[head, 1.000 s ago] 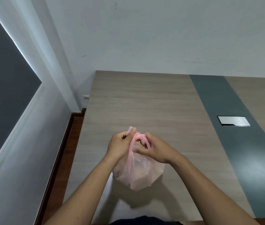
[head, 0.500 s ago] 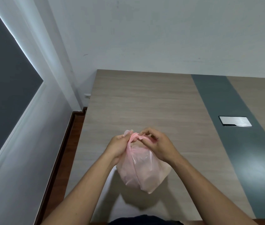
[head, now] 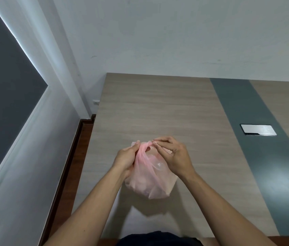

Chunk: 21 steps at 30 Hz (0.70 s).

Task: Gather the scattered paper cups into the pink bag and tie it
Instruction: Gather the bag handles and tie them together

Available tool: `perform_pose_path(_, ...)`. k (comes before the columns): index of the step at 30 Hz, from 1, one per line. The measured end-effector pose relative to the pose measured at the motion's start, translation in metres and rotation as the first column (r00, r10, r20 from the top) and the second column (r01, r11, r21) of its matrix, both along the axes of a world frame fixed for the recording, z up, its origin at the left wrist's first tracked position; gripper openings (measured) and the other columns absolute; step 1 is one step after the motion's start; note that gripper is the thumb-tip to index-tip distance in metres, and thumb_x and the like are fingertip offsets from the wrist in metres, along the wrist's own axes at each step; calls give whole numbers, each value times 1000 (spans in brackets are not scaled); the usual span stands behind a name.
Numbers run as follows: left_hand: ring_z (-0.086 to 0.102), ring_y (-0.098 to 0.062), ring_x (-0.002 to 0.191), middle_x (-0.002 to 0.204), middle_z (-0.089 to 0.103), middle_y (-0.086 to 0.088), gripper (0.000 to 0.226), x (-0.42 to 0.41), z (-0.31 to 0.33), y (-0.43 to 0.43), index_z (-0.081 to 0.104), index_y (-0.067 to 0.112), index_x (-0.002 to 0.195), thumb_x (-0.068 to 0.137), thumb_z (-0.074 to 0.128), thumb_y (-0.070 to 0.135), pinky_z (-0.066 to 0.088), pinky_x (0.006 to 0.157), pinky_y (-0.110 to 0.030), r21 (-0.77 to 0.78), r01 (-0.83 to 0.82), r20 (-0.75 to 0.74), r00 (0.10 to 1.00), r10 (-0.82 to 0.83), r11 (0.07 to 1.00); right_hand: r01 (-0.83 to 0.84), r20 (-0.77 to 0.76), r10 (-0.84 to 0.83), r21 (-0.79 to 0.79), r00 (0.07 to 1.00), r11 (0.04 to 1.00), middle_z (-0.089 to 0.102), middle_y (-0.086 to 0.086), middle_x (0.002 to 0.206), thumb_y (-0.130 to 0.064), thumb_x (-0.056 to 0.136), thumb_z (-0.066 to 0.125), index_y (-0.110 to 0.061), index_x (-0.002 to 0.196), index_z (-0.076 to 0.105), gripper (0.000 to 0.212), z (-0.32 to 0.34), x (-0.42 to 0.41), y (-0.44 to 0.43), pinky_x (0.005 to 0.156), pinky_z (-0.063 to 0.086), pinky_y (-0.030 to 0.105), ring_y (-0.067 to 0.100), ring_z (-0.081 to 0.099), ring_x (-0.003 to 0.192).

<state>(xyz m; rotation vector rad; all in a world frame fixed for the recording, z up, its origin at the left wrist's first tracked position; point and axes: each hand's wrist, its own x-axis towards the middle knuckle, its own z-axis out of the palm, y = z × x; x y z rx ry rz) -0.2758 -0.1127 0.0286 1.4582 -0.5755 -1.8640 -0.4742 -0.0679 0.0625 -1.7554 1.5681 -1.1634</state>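
One wide-angle head-worn camera looks forward and down from the table's (head: pixel 157 107) near edge toward the white wall (head: pixel 175 32). The left hand (head: pixel 125 159), right hand (head: pixel 175 157) and pink bag (head: pixel 150 181) sit close, low-centre.

thin pink plastic bag (head: pixel 150 185): translucent pale pink, deeper pink where bunched
long wooden table (head: pixel 157 107): pale beige wood grain
broad table stripe (head: pixel 243 103): plain dark grey-green
rectangular metal plate (head: pixel 258 129): shiny silver
wall (head: pixel 157 32): plain off-white
floor strip (head: pixel 79 148): reddish brown
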Motion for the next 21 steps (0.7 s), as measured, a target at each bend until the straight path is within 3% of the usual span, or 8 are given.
perform_pose_path(2,84,-35,107,107,87,-18,38,3,-4,0,89,3,105,108,75,39,66,102,-54,-21,-75,92,993,77,997,24,-41,-24,13,999,1000,82,-8,111,-19,100,82,-21,112,90,14,-1,-1,0,99,56,25,8,74,110)
perform_pose_path(4,84,-33,106,103,89,-10,36,6,-6,1,92,14,102,107,74,45,66,103,-55,-87,-58,210,975,75,995,59,-81,-54,60,995,996,83,-8,107,-21,100,82,-21,109,91,12,-4,-3,0,99,56,29,10,73,107)
perform_pose_path(7,83,-26,95,88,87,4,38,12,-10,7,91,24,89,108,69,50,67,91,-43,-230,53,471,880,63,972,104,-82,-91,172,992,980,84,-7,107,-26,102,80,-21,109,91,14,-11,-8,4,101,56,34,10,72,107)
perform_pose_path(10,72,-33,79,75,77,-11,50,17,-15,11,79,6,80,110,67,44,54,71,-32,-358,175,689,713,133,917,133,-67,-120,261,991,956,84,-5,109,-30,102,79,-20,110,91,17,-21,-13,6,103,54,33,13,72,111)
perform_pose_path(14,53,-17,58,52,58,6,56,22,-17,15,60,15,59,110,70,35,40,61,-32,-438,222,747,629,215,871,145,-85,-123,332,989,932,85,-2,108,-27,102,79,-20,109,91,16,-33,-22,8,102,54,34,16,74,110)
perform_pose_path(16,58,-28,64,55,58,2,54,25,-17,16,63,13,61,111,69,34,39,67,-36,-440,231,764,603,228,868,147,-120,-111,358,987,922,85,-1,108,-27,102,80,-20,109,91,15,-39,-26,10,99,55,32,17,75,107)
perform_pose_path(19,66,-47,82,63,63,-11,55,28,-15,19,60,19,59,111,69,33,47,72,-44,-428,183,753,613,237,885,153,-191,-84,379,978,913,86,-2,106,-25,101,80,-20,107,91,13,-48,-33,14,87,50,16,14,74,102)
perform_pose_path(21,68,-51,89,73,71,-22,49,29,-14,22,74,5,73,112,69,33,55,79,-50,-443,149,735,625,262,884,152,-217,-67,406,974,901,87,-2,104,-24,102,79,-19,105,91,13,-54,-38,17,81,44,5,13,72,99)
